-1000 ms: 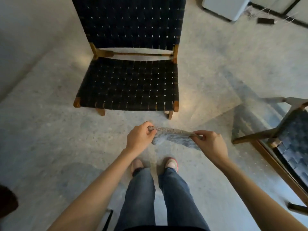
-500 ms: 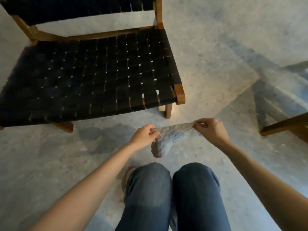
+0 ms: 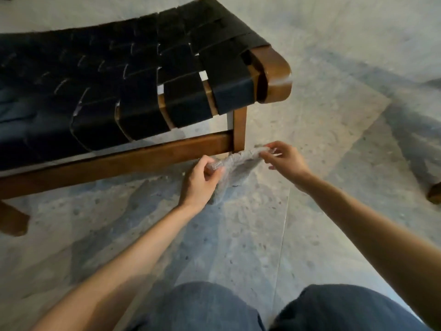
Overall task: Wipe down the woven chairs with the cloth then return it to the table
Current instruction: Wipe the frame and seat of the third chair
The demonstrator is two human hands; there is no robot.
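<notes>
- Both hands and the cloth (image 3: 237, 164) have come in from the open floor toward the chair (image 3: 107, 96) since a second ago, and they now sit just before its front leg (image 3: 239, 130), below the seat.
- The left hand (image 3: 199, 181) reaches forward with a straight forearm; its fingers (image 3: 206, 162) and thumb are curled round a bunched end of the cloth.
- The right hand (image 3: 285, 161) comes in from the right, with its wrist slightly bent; its thumb and first fingers (image 3: 279, 145) pinch the other end, while the outer fingers hang loosely apart.
- The grey, nubbly cloth is stretched between the two hands and sags under the left one toward the floor (image 3: 238, 235); whether it touches the leg cannot be told.
- The chair's black woven straps fill the upper left, wrapped over a brown wooden frame with a rounded corner (image 3: 278, 75).
- A front rail (image 3: 114, 163) runs left from the leg, just behind the left hand.
- Two knees in blue jeans (image 3: 210, 309) show at the bottom edge, above speckled grey terrazzo.
- A dark wooden piece (image 3: 434, 193) sits at the right edge, too cropped to identify.
</notes>
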